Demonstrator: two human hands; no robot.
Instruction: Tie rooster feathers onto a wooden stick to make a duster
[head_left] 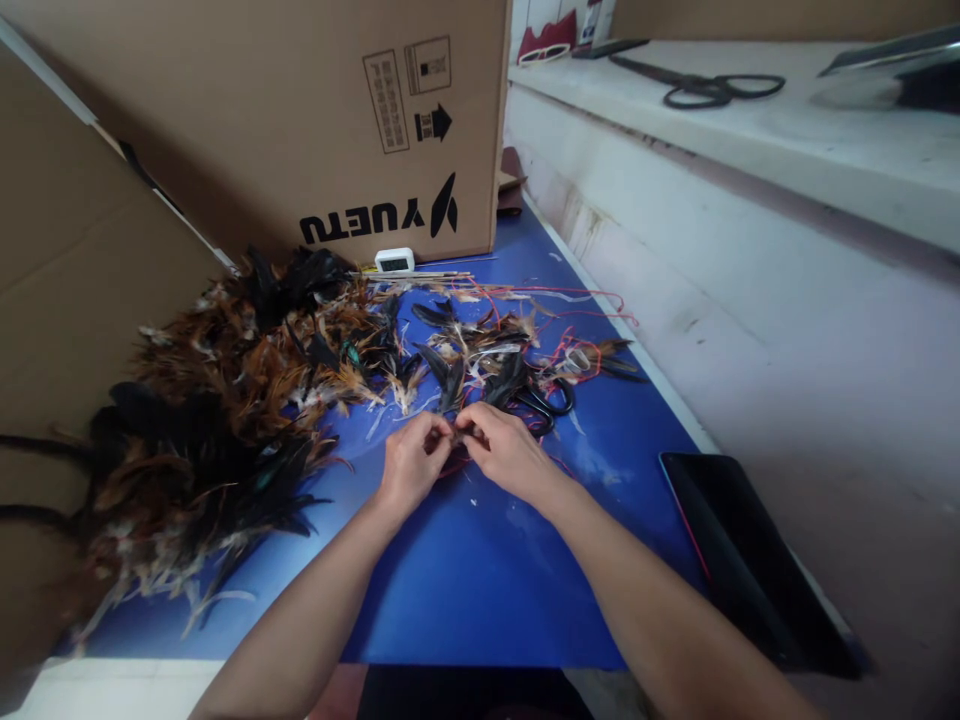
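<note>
My left hand [414, 462] and my right hand [506, 450] meet over the blue table, thumbs and forefingers pinched together. Between the fingertips is a small brownish feather [460, 437], mostly covered by the fingers. Just beyond them, a dark feather [447, 378] points away from me; whether it joins the held one I cannot tell. Black-handled scissors [553, 398] lie beside my right hand, partly under loose feathers. Red string [564, 345] tangles around a small whitish ring [577, 360] farther right.
Large heaps of brown and black feathers [247, 350] cover the table's left side. A cardboard box [247, 130] stands behind, with a small white digital display [394, 261] and thin sticks [427, 275] before it. A dark tablet [750, 560] lies right. Metal scissors [705, 88] rest on the ledge.
</note>
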